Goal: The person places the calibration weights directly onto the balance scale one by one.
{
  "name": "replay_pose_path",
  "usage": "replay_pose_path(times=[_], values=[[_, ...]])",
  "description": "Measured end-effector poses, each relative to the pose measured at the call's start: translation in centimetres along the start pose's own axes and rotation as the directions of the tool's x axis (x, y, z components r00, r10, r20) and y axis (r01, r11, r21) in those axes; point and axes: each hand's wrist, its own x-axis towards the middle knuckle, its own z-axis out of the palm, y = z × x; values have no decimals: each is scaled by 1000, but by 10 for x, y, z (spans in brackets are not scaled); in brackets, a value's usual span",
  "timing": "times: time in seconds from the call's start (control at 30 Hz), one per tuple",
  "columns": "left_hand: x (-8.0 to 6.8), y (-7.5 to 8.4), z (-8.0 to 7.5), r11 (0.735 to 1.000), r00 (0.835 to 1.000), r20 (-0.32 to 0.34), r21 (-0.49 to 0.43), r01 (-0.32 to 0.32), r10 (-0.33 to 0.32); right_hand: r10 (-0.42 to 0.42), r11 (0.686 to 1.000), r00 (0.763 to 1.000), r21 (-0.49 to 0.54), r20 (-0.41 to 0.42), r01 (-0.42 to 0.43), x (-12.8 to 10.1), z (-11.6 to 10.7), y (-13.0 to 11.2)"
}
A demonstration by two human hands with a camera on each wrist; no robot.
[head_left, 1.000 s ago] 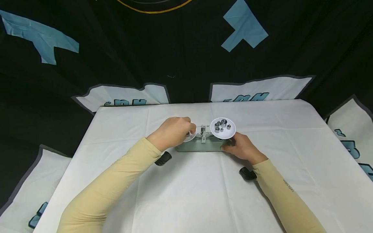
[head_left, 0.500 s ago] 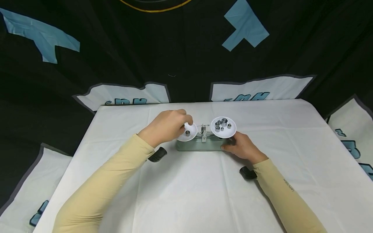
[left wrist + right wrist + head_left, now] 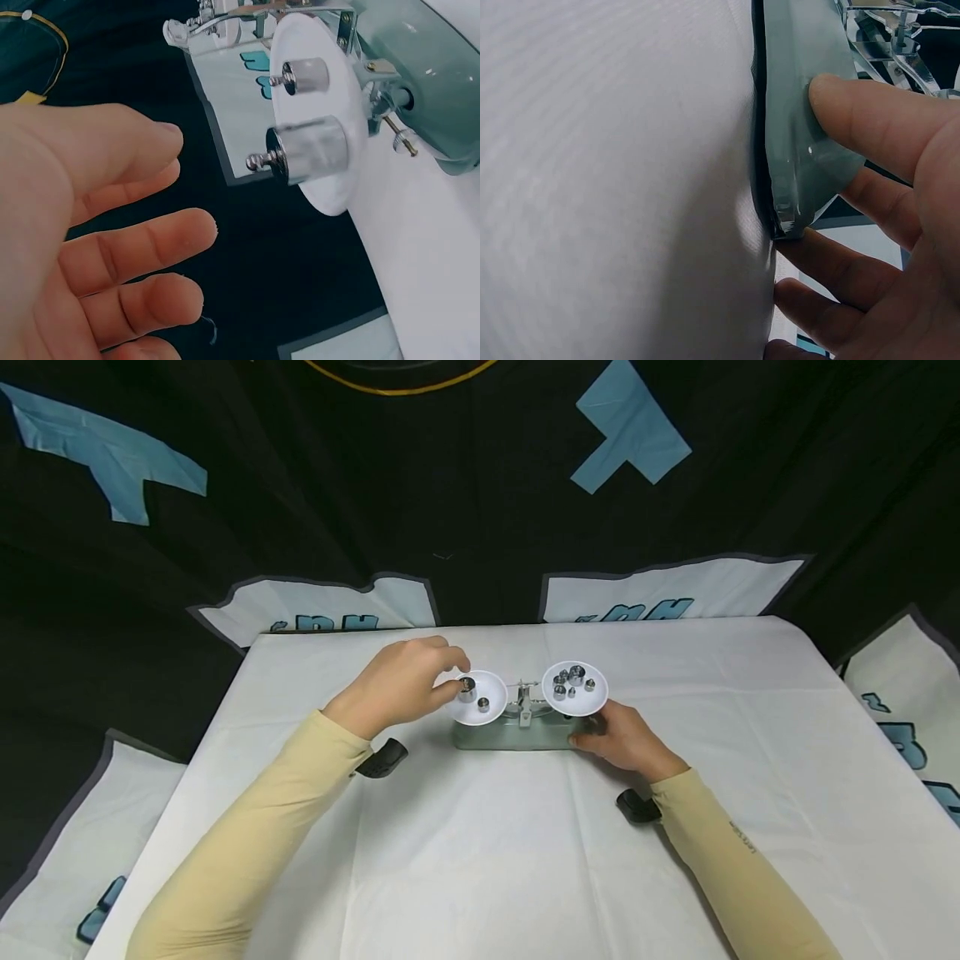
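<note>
A green pan balance (image 3: 513,739) stands on the white-covered table. Its left white pan (image 3: 495,687) bears a larger metal weight (image 3: 315,152) and a smaller knobbed weight (image 3: 307,76), both upright. Beside that pan my left hand (image 3: 401,683) is held with thumb and fingers spread apart and nothing between them; the left wrist view shows a gap between fingertips and weights. My right hand (image 3: 630,743) grips the right end of the balance's base, thumb (image 3: 847,105) on the front face and fingers round the end. Several small weights (image 3: 576,675) sit on the right pan (image 3: 579,706).
The white tablecloth (image 3: 480,860) runs beneath the balance and both forearms. Behind the table hangs a black curtain (image 3: 480,527) with blue and white patches. Black wrist devices (image 3: 382,758) are worn on both wrists.
My left hand has drawn back leftward from the left pan, its fingers spreading, and the larger weight now shows standing there. The right hand has stayed on the base.
</note>
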Motion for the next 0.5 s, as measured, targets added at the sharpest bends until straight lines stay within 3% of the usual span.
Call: replay_pose_path(times=[0.5], values=[[-30,-28,23,988,989,-56,-81,129,-134,11,1000,1000,8,15,-11,-3,2,5]])
